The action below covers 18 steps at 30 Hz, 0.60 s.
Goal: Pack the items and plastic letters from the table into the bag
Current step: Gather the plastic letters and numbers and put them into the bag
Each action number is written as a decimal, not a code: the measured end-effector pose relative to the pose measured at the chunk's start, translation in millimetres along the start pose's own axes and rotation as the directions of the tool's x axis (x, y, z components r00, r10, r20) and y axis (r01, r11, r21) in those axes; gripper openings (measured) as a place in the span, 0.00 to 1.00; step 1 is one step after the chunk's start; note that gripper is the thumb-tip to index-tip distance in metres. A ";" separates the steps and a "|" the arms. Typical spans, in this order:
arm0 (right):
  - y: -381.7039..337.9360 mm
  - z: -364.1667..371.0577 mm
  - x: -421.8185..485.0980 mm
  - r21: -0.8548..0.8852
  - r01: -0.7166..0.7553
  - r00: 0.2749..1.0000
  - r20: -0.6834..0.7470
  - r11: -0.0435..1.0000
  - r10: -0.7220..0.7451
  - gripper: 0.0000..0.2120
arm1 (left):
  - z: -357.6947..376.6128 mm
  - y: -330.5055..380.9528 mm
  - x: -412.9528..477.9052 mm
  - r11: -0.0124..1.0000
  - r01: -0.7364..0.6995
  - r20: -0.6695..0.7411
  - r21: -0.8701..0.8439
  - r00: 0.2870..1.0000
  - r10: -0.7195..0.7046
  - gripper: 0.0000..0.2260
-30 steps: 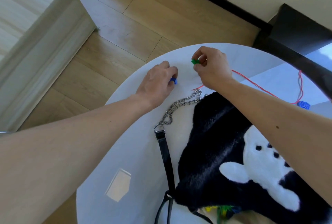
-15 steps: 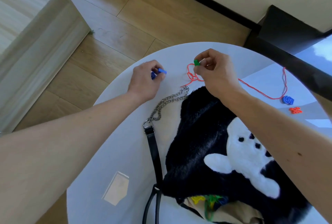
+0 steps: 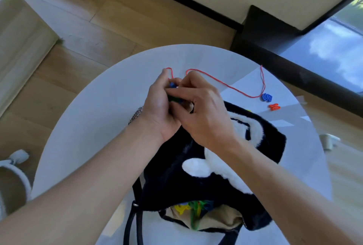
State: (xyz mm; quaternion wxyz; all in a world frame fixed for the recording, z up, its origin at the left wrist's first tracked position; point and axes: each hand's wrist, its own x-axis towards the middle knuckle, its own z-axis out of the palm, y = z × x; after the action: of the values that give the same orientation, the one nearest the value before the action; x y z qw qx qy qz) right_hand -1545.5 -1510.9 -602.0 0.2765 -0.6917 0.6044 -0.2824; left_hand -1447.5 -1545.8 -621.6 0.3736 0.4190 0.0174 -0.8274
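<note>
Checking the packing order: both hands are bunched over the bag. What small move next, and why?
Probably draw both hands back to the beige-lined opening of the black furry bag and unload. The left hand and right hand grip a blue plastic piece, a green plastic piece and the red string; the opening gapes at the bag's near end.

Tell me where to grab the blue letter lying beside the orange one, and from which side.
Come from straight above: the blue letter lies flat on the table, so pinch its outer edges. Its far-right and near-left edges look freest; the orange letter lies close at its near right, the red string meets its far left.
</note>
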 end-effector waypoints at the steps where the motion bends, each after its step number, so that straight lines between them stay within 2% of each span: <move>1: 1.5 -4.8 -4.5 -0.002 0.012 1.000 0.008 1.000 -0.012 0.11 | 3.7 -4.8 0.6 0.999 0.003 -0.009 0.035 1.000 -0.003 0.21; 3: 3.2 -13.4 -11.2 0.045 0.005 1.000 -0.005 0.999 -0.005 0.14 | 6.6 -9.3 -0.6 1.000 0.004 -0.007 0.023 1.000 -0.004 0.21; 6: 14.1 -27.0 -7.1 0.145 -0.048 0.988 -0.136 0.988 0.068 0.15 | 2.2 -5.2 -3.1 0.997 0.014 0.082 -0.072 0.997 -0.009 0.19; 8: 37.9 -35.9 6.4 0.080 -0.119 0.964 -0.231 0.990 0.135 0.12 | -3.3 -1.0 -4.2 0.992 0.039 0.129 -0.119 0.991 -0.024 0.19; 10: 76.4 -47.2 21.0 -0.055 -0.263 0.930 -0.281 0.963 0.237 0.11 | -9.8 1.2 -5.4 0.991 0.042 0.134 -0.131 0.991 -0.024 0.18; 12: 122.5 -63.3 24.3 -0.170 -0.461 0.860 -0.329 0.871 0.391 0.13 | -15.6 1.2 -8.8 0.992 0.060 0.145 -0.107 0.988 -0.044 0.15; 15: 182.1 -94.4 4.5 -0.263 -0.729 0.685 -0.304 0.632 0.662 0.25 | -23.7 -1.8 -11.9 0.993 0.098 0.161 -0.059 0.983 -0.087 0.13; 17: 202.2 -109.5 -14.9 -0.375 -0.768 0.615 -0.205 0.520 0.761 0.33 | -27.6 -3.9 -12.7 0.994 0.107 0.150 -0.035 0.983 -0.101 0.16; 18: 207.9 -113.8 -23.4 -0.434 -0.749 0.609 -0.150 0.502 0.779 0.36 | -28.0 -6.3 -12.7 0.993 0.112 0.139 -0.026 0.984 -0.107 0.17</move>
State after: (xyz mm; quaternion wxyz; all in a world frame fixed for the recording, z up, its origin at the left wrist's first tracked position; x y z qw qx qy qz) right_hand -1772.0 -1516.6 -675.5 0.2218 -0.4063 0.8855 0.0411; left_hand -1427.8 -1524.0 -632.6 0.3347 0.3531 0.0284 -0.8732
